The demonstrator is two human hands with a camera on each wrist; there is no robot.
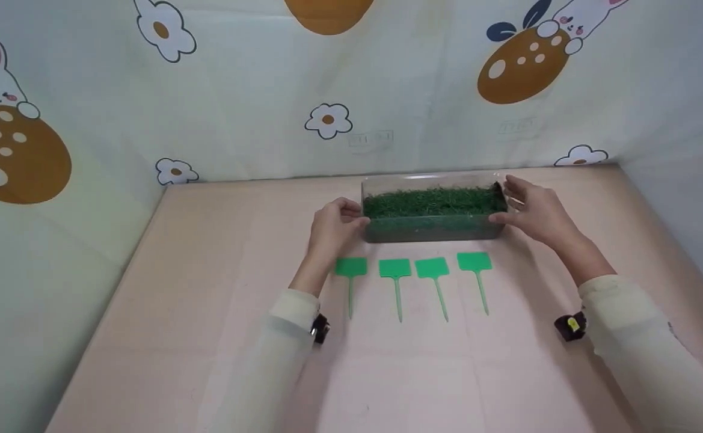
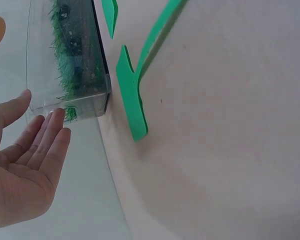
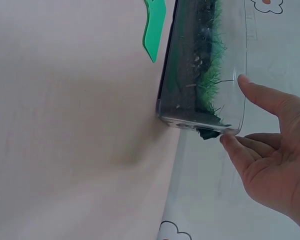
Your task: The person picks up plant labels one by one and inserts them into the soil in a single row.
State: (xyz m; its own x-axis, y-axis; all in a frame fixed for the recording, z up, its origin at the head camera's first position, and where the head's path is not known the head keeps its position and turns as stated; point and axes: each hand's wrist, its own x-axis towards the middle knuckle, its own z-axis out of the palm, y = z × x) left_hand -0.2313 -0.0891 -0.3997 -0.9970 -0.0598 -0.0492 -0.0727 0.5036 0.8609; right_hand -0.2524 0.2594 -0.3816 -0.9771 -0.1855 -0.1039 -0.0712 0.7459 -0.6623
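A clear plastic box (image 1: 435, 231) holds green grass (image 1: 429, 202) over a dark layer, near the back of the table. My left hand (image 1: 333, 227) is at the box's left end, fingers loosely extended beside the end wall and thumb near the front corner. At the opposite end my right hand (image 1: 537, 210) holds the box, its thumb over the front rim and fingertips against the end wall. Several flat green plant labels lie in a row before the box: a leftmost label (image 1: 351, 267), two middle ones, and a rightmost label (image 1: 474, 261). All their pointed stems face me.
The pink-beige tabletop (image 1: 207, 288) spreads out around the box and labels. Behind the box rises a pale wall covering (image 1: 255, 108) printed with flowers and rabbits. Small dark devices sit at both wrists, including the right wrist device (image 1: 569, 326).
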